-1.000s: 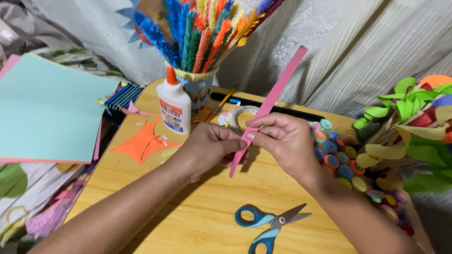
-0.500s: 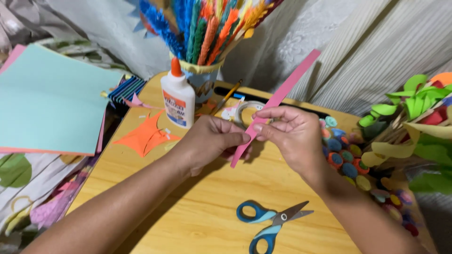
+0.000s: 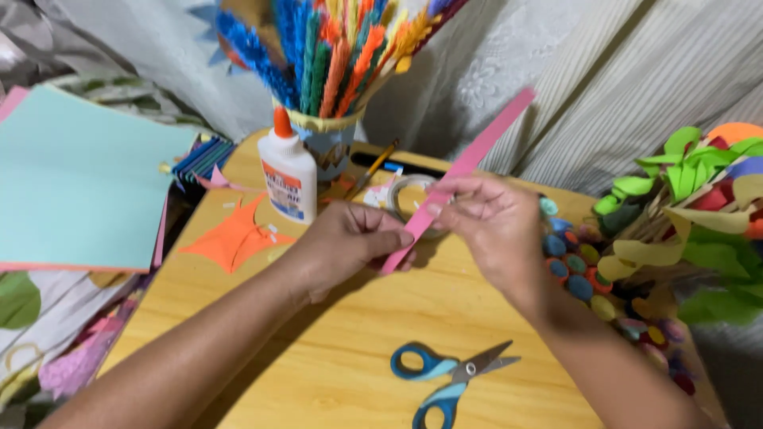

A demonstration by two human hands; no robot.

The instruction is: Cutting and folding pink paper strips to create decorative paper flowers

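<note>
Leftmost, a pale teal paper sheet (image 3: 75, 191) overhangs the light wooden table (image 3: 358, 334). Orange cut paper shape (image 3: 234, 238) lies flat just right of it. White plastic glue bottle (image 3: 288, 168), orange cap, orange-and-blue label, stands upright beside a decorated paper cup (image 3: 330, 143) holding blue, green, orange and yellow fringed paper stems. Left hand (image 3: 346, 242): grip pinched on the lower end of a long pink paper strip (image 3: 457, 175). Right hand (image 3: 489, 218): grip pinched mid-strip, above the table; the strip slants up-right. Blue-handled scissors (image 3: 449, 373) lie part open near the front edge. Paper leaf bouquet (image 3: 699, 206) far right.
</note>
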